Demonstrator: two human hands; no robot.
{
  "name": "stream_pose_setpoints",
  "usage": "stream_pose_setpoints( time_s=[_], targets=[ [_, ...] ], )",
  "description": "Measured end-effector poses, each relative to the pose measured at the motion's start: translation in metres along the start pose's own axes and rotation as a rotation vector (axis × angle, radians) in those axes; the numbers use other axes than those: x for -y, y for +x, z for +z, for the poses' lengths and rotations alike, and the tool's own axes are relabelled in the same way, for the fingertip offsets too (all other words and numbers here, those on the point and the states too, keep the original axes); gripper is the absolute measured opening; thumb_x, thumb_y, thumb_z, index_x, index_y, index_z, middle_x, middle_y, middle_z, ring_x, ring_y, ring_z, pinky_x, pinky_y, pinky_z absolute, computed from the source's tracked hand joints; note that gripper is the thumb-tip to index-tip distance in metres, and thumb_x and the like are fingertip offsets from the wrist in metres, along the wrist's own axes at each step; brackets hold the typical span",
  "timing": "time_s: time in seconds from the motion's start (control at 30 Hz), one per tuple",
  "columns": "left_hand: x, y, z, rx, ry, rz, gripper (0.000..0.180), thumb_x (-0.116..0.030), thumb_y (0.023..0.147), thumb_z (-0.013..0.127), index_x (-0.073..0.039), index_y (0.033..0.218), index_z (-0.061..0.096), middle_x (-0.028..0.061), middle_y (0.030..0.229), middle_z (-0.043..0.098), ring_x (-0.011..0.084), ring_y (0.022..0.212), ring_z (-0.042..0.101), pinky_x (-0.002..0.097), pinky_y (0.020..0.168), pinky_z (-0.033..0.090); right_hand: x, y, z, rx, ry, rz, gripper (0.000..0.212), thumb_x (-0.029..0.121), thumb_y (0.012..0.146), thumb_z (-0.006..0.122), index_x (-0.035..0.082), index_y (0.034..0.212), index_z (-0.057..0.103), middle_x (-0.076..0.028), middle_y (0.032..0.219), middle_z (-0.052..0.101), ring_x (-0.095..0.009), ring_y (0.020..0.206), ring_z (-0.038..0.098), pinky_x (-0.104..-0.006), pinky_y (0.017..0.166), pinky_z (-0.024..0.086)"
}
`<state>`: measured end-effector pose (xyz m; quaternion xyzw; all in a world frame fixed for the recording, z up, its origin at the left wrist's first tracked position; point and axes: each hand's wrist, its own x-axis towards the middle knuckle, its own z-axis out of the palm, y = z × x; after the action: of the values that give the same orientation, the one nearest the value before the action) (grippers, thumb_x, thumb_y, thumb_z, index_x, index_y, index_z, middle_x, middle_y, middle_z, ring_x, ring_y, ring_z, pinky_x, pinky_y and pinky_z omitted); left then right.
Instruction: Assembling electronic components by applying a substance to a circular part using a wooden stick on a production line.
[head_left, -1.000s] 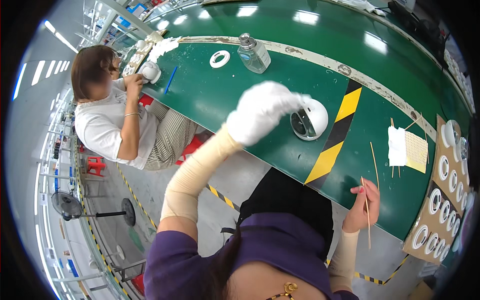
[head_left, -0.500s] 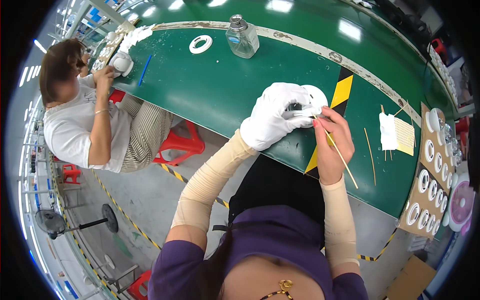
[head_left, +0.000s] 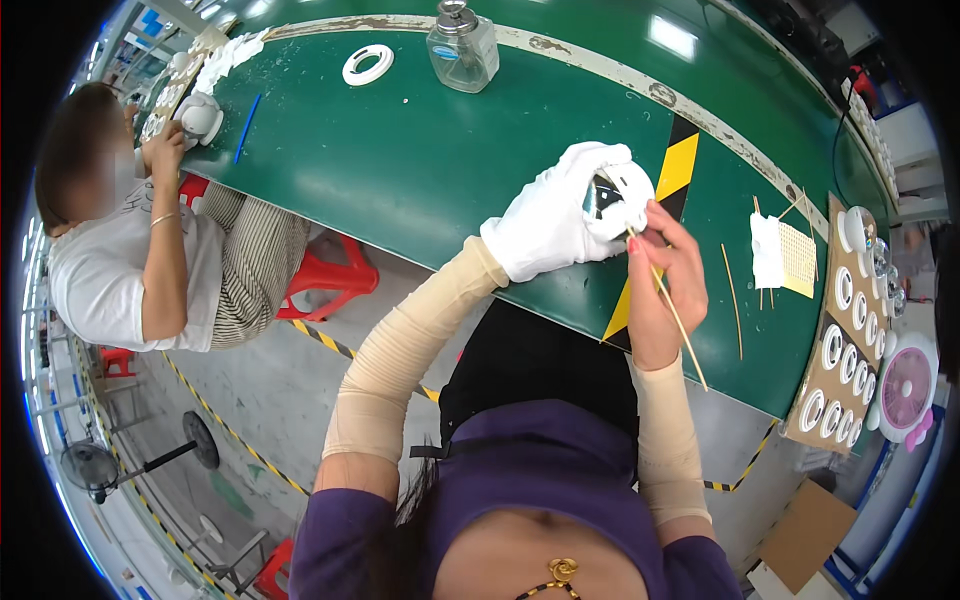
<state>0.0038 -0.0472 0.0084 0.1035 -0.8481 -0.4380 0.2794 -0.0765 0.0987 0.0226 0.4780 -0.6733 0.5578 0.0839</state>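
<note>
Domed white housing (head_left: 640, 182) front and centre, dark glossy face showing; it sits over the near side of the green bench (head_left: 480, 170), right beside the yellow-and-black striped tape (head_left: 679, 165), and whether it rests on the surface or is lifted I can't tell; the gloved left hand (head_left: 558, 215) has it gripped, fingers wrapped round its left side and top; the bare right hand (head_left: 668, 280) pinches a thin wooden stick (head_left: 682, 330) between thumb and fingers, upper tip right at the housing's lower edge, contact too small to call; over to the right, a second stick (head_left: 733, 305) lies loose, then a white cloth (head_left: 767, 252) beside a yellow pad (head_left: 798, 262), and beyond them a cardboard sheet (head_left: 820, 380) lined with white rings (head_left: 825, 346); up at the far side stands a clear bottle (head_left: 464, 62) with a metal top, one white trim ring (head_left: 362, 80) flat to its left, then a blue rod (head_left: 247, 128); far left, a seated co-worker (head_left: 120, 270) handles another white unit (head_left: 200, 118).
</note>
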Motion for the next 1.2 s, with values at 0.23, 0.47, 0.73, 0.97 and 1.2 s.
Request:
stream_pose_setpoints(
  time_s=[0.23,0.47,0.73,0.97,1.2],
  targets=[
    [0.002,-0.001,0.002,-0.021,-0.034,-0.001,0.081,-0.028,0.071,0.082,-0.009,0.137,0.040,0.0171,0.132,0.048,0.0379,0.112,0.056,0.0411,0.095,0.047,-0.002,0.000,0.004,-0.051,-0.036,0.019,0.011,-0.010,0.080,0.069,-0.003,0.084,0.062,-0.017,0.106,0.066,-0.029,0.104,0.067,-0.0352,0.082,0.057],
    [0.001,0.000,0.004,0.015,-0.059,-0.071,0.080,-0.027,0.071,0.082,-0.010,0.137,0.040,0.0168,0.132,0.048,0.0374,0.114,0.055,0.0406,0.096,0.047,-0.005,0.007,0.003,-0.030,0.013,-0.038,0.013,-0.010,0.079,0.070,-0.003,0.083,0.059,-0.016,0.103,0.067,-0.032,0.103,0.067,-0.0358,0.083,0.056],
    [0.005,-0.002,0.006,-0.030,-0.027,0.004,0.078,-0.028,0.072,0.082,-0.009,0.137,0.041,0.0171,0.132,0.048,0.0378,0.112,0.057,0.0411,0.093,0.049,-0.007,-0.008,-0.001,-0.028,0.041,0.041,0.013,-0.012,0.079,0.069,-0.003,0.080,0.059,-0.015,0.104,0.066,-0.033,0.105,0.066,-0.0370,0.083,0.056],
    [0.009,-0.002,0.009,0.025,-0.241,-0.107,0.078,-0.027,0.072,0.082,-0.009,0.136,0.041,0.0174,0.133,0.048,0.0378,0.114,0.056,0.0403,0.095,0.048,-0.007,-0.001,0.004,-0.043,0.020,0.034,0.012,-0.011,0.079,0.070,-0.004,0.080,0.060,-0.015,0.103,0.065,-0.033,0.107,0.065,-0.0363,0.082,0.056],
    [0.014,-0.001,0.009,0.004,-0.166,-0.043,0.079,-0.024,0.071,0.082,-0.008,0.137,0.041,0.0179,0.133,0.048,0.0377,0.116,0.055,0.0406,0.096,0.047,-0.009,0.017,0.015,-0.044,0.031,-0.058,0.010,-0.009,0.079,0.070,-0.003,0.083,0.063,-0.014,0.102,0.066,-0.032,0.105,0.065,-0.0373,0.087,0.052]
  ],
)
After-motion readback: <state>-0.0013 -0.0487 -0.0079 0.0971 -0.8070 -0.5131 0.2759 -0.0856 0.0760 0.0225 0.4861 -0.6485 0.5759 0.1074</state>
